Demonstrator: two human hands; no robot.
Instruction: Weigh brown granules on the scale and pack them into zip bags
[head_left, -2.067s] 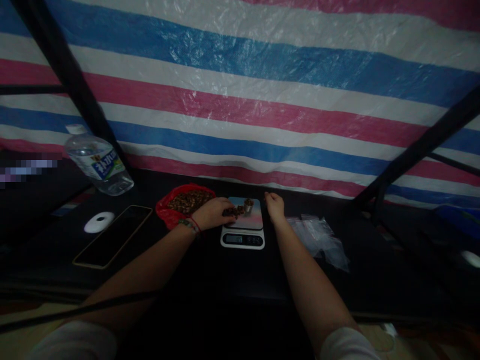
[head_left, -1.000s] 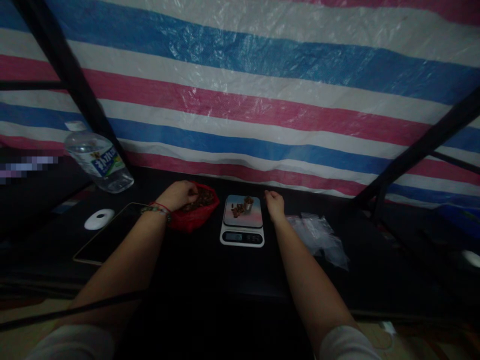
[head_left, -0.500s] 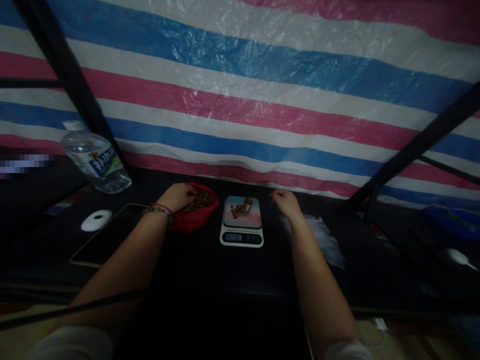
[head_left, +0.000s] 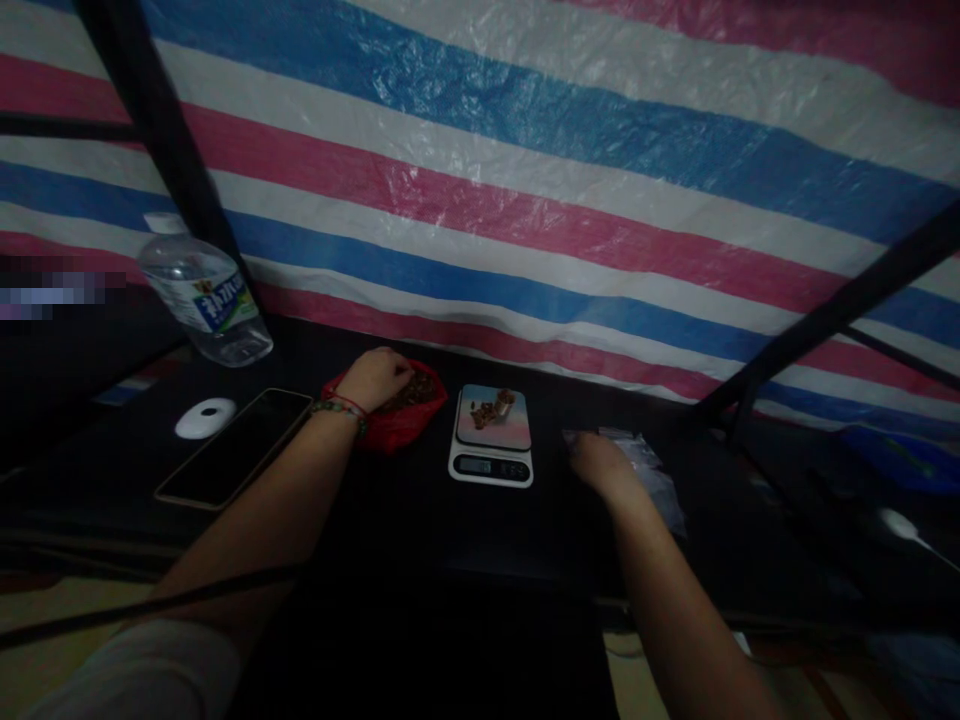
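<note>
My left hand [head_left: 376,378] reaches over the rim of a red plastic bag [head_left: 397,428] filled with small dark brown pieces [head_left: 421,388]. Its fingers are curled, with the tips down by the pieces; what they pinch is hidden. Right of the bag sits a white digital scale [head_left: 491,468] with a lit display. On its plate appear a small tipped cup [head_left: 506,402] and brown bits; whether these are real or printed I cannot tell. My right hand [head_left: 600,462] rests curled at the near-left part of some clear plastic bags [head_left: 651,478], its fingertips dark and partly hidden.
On the left are a phone [head_left: 240,450], a white oval object [head_left: 205,418] and a large clear bottle [head_left: 206,295]. A white spoon [head_left: 900,525] and a blue item [head_left: 900,460] lie far right. Black frame bars [head_left: 825,310] and a striped plastic sheet [head_left: 487,220] bound the table.
My right hand has moved from beside the scale down and right onto the clear plastic bags. My left hand stays at the red bag. The camera view has tilted slightly.
</note>
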